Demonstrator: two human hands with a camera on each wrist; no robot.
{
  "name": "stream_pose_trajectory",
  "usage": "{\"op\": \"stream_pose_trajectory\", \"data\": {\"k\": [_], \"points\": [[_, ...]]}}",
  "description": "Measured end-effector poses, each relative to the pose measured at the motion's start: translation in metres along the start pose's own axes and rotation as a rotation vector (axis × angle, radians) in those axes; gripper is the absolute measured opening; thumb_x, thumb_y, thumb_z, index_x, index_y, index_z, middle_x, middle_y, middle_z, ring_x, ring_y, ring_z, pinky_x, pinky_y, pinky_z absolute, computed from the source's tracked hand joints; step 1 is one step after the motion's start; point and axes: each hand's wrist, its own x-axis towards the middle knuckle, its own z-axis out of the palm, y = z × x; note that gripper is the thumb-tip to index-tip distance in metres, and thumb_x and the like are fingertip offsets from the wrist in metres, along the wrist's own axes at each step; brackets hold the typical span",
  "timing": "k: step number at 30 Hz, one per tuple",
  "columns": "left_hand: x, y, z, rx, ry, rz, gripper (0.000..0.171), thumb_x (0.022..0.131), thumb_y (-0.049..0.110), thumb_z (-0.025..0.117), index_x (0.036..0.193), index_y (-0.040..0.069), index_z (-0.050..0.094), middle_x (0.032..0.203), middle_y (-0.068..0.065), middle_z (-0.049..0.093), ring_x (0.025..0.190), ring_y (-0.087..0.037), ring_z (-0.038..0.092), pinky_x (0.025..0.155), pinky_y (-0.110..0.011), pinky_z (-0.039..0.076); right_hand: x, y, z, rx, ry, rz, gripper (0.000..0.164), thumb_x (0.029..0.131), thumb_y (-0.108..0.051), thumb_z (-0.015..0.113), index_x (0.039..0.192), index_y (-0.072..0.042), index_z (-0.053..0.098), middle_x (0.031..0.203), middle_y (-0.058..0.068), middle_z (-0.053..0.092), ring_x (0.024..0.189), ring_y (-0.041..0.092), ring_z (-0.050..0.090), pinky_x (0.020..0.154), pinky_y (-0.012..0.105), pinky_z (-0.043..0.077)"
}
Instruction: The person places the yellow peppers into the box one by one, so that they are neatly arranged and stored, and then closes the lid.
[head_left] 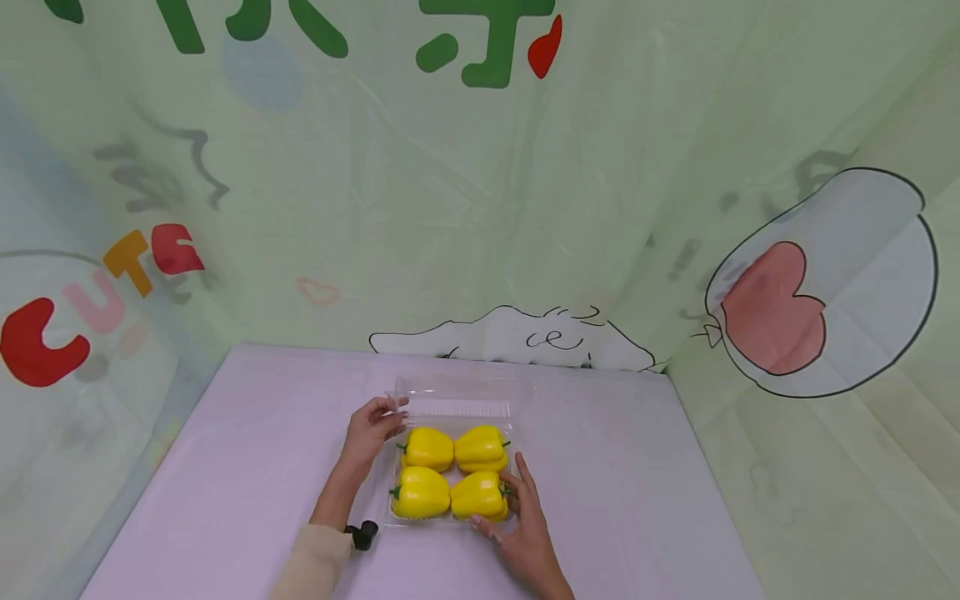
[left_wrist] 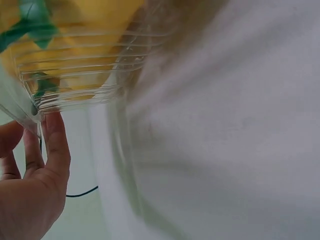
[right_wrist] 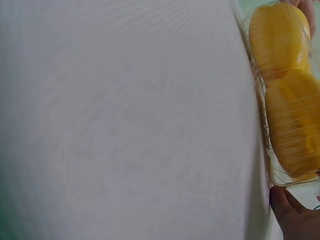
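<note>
A clear plastic clamshell box [head_left: 455, 522] lies on the table, its clear lid [head_left: 457, 407] folded back on the far side. Several yellow bell peppers [head_left: 422, 492] with green stems fill it in two rows. At the far left corner, by the lid, my left hand [head_left: 369, 432] pinches the plastic edge between thumb and fingers; the left wrist view shows that hand [left_wrist: 37, 175] at the ribbed corner. My right hand [head_left: 525, 529] holds the near right corner, thumb along the front and fingers at the right side, close to a pepper [head_left: 478, 495]. Its palm is hidden.
The box stands on a pale lilac table [head_left: 622, 483]. Behind and at both sides hangs a printed cloth [head_left: 450, 208] with letters and a balloon drawing. A small black device [head_left: 363, 535] sits at the left wrist, by the sleeve [head_left: 313, 560].
</note>
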Motion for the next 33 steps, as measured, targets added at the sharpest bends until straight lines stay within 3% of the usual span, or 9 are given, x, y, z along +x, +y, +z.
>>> {"op": "stream_pose_trajectory", "data": {"k": [3, 6, 9, 10, 12, 19, 21, 27, 33], "points": [[-0.006, -0.002, 0.0, 0.085, 0.03, 0.013, 0.011, 0.103, -0.002, 0.062, 0.114, -0.005, 0.063, 0.131, -0.024, 0.07, 0.112, -0.03, 0.071, 0.096, -0.036, 0.066, 0.0, 0.0, 0.0, 0.002, 0.0, -0.001, 0.083, 0.082, -0.044, 0.091, 0.148, -0.012, 0.052, 0.181, 0.005, 0.013, 0.159, 0.036, 0.037, 0.121, 0.049, 0.047], [-0.015, -0.003, -0.001, 0.18, 0.064, 0.02, 0.01, 0.103, -0.001, 0.062, 0.113, -0.001, 0.064, 0.136, -0.021, 0.069, 0.119, -0.033, 0.069, 0.1, -0.036, 0.064, 0.001, 0.001, 0.001, 0.011, -0.004, 0.002, 0.083, 0.083, -0.044, 0.091, 0.149, -0.012, 0.051, 0.18, 0.006, 0.013, 0.159, 0.036, 0.036, 0.121, 0.05, 0.047], [-0.024, -0.005, -0.001, 0.244, 0.079, 0.031, 0.009, 0.104, 0.002, 0.06, 0.111, 0.001, 0.065, 0.145, -0.017, 0.067, 0.124, -0.035, 0.068, 0.097, -0.026, 0.063, 0.0, 0.001, 0.001, -0.003, -0.004, 0.014, 0.083, 0.083, -0.043, 0.091, 0.148, -0.012, 0.051, 0.181, 0.007, 0.012, 0.159, 0.038, 0.036, 0.121, 0.051, 0.047], [-0.027, -0.006, -0.001, 0.261, 0.084, 0.031, 0.009, 0.105, 0.004, 0.06, 0.111, 0.002, 0.066, 0.145, -0.017, 0.067, 0.124, -0.035, 0.068, 0.096, -0.024, 0.062, 0.0, 0.001, 0.0, -0.011, 0.0, 0.015, 0.089, 0.082, -0.043, 0.091, 0.153, -0.012, 0.047, 0.179, 0.01, 0.019, 0.156, 0.038, 0.04, 0.12, 0.051, 0.048], [-0.031, -0.009, -0.001, 0.266, 0.083, 0.033, 0.013, 0.107, 0.003, 0.055, 0.112, 0.003, 0.067, 0.145, -0.017, 0.067, 0.12, -0.033, 0.069, 0.092, -0.024, 0.062, 0.0, 0.002, 0.0, -0.024, 0.007, 0.017, 0.094, 0.082, -0.043, 0.091, 0.156, -0.013, 0.043, 0.176, 0.011, 0.026, 0.154, 0.039, 0.044, 0.118, 0.053, 0.05], [-0.055, -0.011, -0.005, 0.238, 0.059, 0.013, 0.024, 0.107, -0.004, 0.041, 0.112, -0.001, 0.064, 0.149, -0.024, 0.061, 0.122, -0.035, 0.068, 0.096, -0.043, 0.066, 0.0, 0.005, 0.0, -0.024, 0.01, -0.014, 0.103, 0.081, -0.049, 0.091, 0.162, -0.016, 0.037, 0.173, 0.012, 0.031, 0.161, 0.042, 0.031, 0.129, 0.067, 0.03], [-0.064, -0.011, -0.007, 0.243, 0.052, 0.006, 0.026, 0.107, -0.003, 0.04, 0.114, -0.001, 0.064, 0.15, -0.025, 0.06, 0.123, -0.036, 0.068, 0.095, -0.043, 0.066, 0.0, 0.005, 0.001, -0.016, 0.014, -0.012, 0.11, 0.08, -0.049, 0.091, 0.166, -0.018, 0.03, 0.171, 0.01, 0.034, 0.159, 0.04, 0.034, 0.127, 0.065, 0.034], [-0.088, -0.007, -0.009, 0.325, 0.021, -0.05, 0.032, 0.109, 0.004, 0.04, 0.131, 0.005, 0.063, 0.148, -0.02, 0.059, 0.114, -0.027, 0.068, 0.088, -0.038, 0.067, -0.001, 0.005, 0.001, -0.045, 0.027, -0.025, 0.079, 0.078, -0.046, 0.092, 0.143, -0.021, 0.054, 0.18, 0.003, 0.017, 0.164, 0.039, 0.025, 0.128, 0.063, 0.034], [-0.104, -0.002, -0.011, 0.383, -0.057, -0.125, 0.051, 0.102, 0.007, 0.041, 0.151, 0.01, 0.052, 0.132, -0.021, 0.057, 0.095, -0.022, 0.062, 0.069, -0.035, 0.062, -0.001, 0.004, -0.001, -0.049, 0.022, -0.031, 0.077, 0.078, -0.042, 0.093, 0.142, -0.019, 0.055, 0.18, 0.005, 0.016, 0.163, 0.042, 0.024, 0.128, 0.065, 0.031]]}}
